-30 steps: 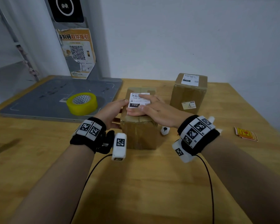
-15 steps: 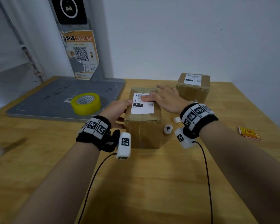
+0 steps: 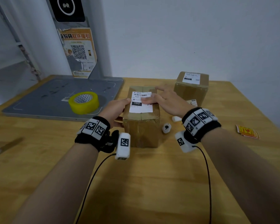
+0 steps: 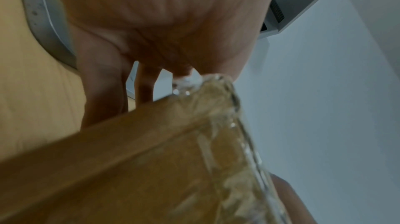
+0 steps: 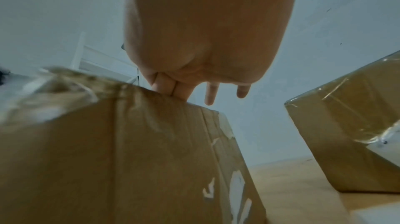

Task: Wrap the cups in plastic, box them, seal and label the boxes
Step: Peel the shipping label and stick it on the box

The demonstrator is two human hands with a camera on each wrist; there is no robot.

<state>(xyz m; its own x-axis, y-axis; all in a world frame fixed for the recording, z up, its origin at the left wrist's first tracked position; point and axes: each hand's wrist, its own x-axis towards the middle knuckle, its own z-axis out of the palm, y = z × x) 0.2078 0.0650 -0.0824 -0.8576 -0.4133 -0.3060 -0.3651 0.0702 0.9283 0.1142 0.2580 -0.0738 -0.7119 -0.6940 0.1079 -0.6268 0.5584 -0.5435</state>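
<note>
A taped cardboard box (image 3: 141,126) stands in the middle of the wooden table (image 3: 136,183), with a white shipping label (image 3: 140,107) on its top. My left hand (image 3: 116,109) rests against the box's left side, thumb at the top edge; the left wrist view shows its fingers (image 4: 103,90) straight down along the box (image 4: 151,167). My right hand (image 3: 162,99) lies flat, straight fingers pressing on the label; the right wrist view shows its fingertips (image 5: 168,89) on the box's top edge (image 5: 129,159). A second labelled box (image 3: 191,89) stands at the back right.
A yellow tape roll (image 3: 84,102) sits on a grey pad (image 3: 39,101) at the left. Two small white pieces (image 3: 166,128) lie right of the near box. Red-and-yellow stickers (image 3: 247,131) lie at the right edge. The wall and a poster stand (image 3: 78,50) close the back.
My right hand slid over the label, from its near part to the far edge and back to the middle. The left hand stayed against the box's side.
</note>
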